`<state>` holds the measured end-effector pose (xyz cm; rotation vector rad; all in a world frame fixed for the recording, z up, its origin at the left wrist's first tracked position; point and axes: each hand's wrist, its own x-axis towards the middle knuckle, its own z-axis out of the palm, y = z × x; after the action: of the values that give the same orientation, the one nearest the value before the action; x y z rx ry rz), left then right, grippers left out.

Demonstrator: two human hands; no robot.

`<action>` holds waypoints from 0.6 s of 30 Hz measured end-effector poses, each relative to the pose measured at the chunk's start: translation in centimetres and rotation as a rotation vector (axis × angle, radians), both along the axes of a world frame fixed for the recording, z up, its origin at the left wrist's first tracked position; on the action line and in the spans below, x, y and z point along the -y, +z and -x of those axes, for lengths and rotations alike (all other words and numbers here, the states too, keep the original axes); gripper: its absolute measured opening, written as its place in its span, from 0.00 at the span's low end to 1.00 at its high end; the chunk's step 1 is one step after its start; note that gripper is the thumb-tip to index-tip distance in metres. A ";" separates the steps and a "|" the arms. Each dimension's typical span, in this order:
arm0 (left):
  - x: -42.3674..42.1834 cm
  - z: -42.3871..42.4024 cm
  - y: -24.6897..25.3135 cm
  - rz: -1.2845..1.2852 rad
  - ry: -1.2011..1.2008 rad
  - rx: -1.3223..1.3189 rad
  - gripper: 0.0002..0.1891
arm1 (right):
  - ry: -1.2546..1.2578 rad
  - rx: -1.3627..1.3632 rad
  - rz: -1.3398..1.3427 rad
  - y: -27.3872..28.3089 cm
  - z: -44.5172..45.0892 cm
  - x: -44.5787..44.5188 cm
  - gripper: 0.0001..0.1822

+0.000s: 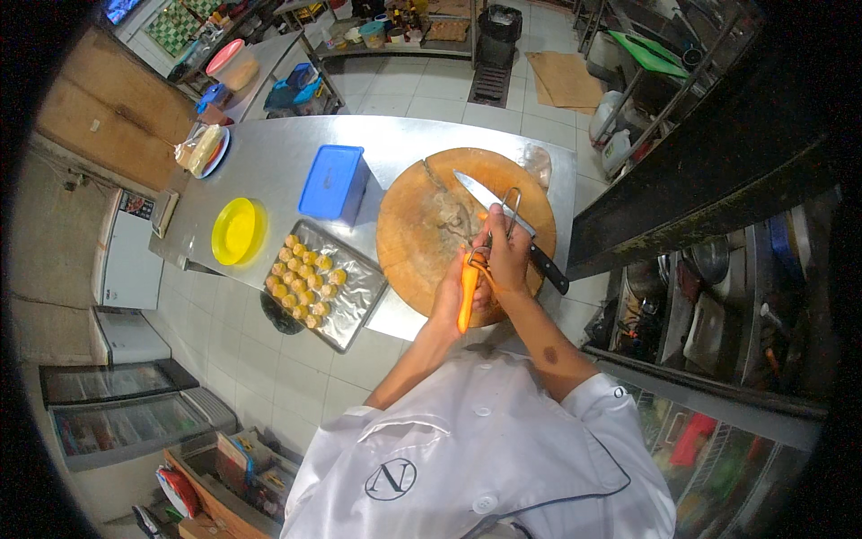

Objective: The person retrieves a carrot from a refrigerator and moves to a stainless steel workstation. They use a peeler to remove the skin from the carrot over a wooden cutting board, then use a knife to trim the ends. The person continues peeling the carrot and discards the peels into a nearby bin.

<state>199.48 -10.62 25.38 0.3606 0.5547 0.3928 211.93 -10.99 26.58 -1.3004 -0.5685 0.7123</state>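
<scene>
My left hand (450, 294) is closed around a peeled orange carrot (467, 296) over the near part of a round wooden chopping block (411, 236). My right hand (506, 252) grips a metal peeler (516, 202), whose wire-like frame shows above the fist and at the carrot's upper end. An orange strip of peel (486, 271) hangs between the two hands. Beyond the right hand lies a chef's knife (479, 191), its blade on the block and its black handle past the block's right edge. Small orange scraps lie on the wood near my fingers.
The block rests on a steel table (404, 135). Left of it are a lidded blue box (331, 182), a foil-lined tray (357, 296) of small yellow balls, a yellow bowl (237, 231) and a plate of wrapped food (205, 151). A dark beam (673, 188) stands close on the right.
</scene>
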 end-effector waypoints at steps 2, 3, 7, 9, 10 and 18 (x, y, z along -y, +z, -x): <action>-0.7 -0.1 -2.0 0.019 0.006 -0.069 0.26 | 0.000 -0.069 0.035 0.0 -0.1 -0.5 0.25; -0.9 -0.4 -1.8 0.027 0.005 -0.102 0.27 | -0.004 -0.095 0.044 -0.5 -0.1 -1.1 0.25; -0.9 0.0 -0.9 -0.083 0.011 -0.136 0.27 | -0.025 -0.173 0.107 -0.7 0.3 -1.7 0.26; -0.8 0.3 -1.1 -0.128 0.000 -0.184 0.27 | -0.090 -0.046 0.138 -3.0 -0.9 -2.7 0.27; -0.5 0.4 -0.7 -0.132 -0.036 -0.200 0.28 | -0.121 0.017 0.155 -3.3 -1.7 -3.0 0.28; -2.0 2.3 -1.3 -0.034 -0.044 -0.068 0.31 | -0.080 1.000 0.273 -2.0 -3.7 -2.2 0.27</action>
<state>197.15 -8.61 24.03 0.4192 0.6062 0.3485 215.60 -8.82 24.53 -1.9052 -1.2328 0.0130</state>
